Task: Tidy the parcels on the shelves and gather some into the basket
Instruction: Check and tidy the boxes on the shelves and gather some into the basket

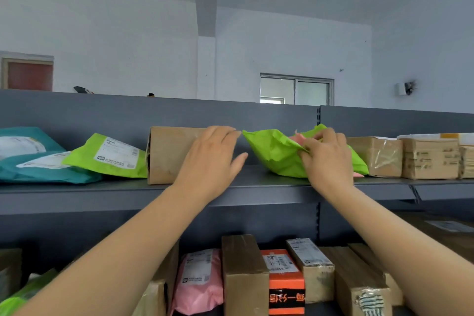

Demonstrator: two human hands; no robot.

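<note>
Left hand (213, 159) lies flat on the tall cardboard box (169, 154), fingers straight, thumb spread, likely steadying it upright on the upper shelf (256, 188). Just right of that box, right hand (328, 159) pinches the crumpled green mailer (274, 154), fingers curled into its folds, and a pink parcel (298, 139) peeks out behind. There's a bare strip of shelf between box and mailer, so there's room to slide. Further right, taped cartons (382, 156) hem the mailer in. Left of the box, a flat green mailer (110, 156) butts against it. No basket in view.
</note>
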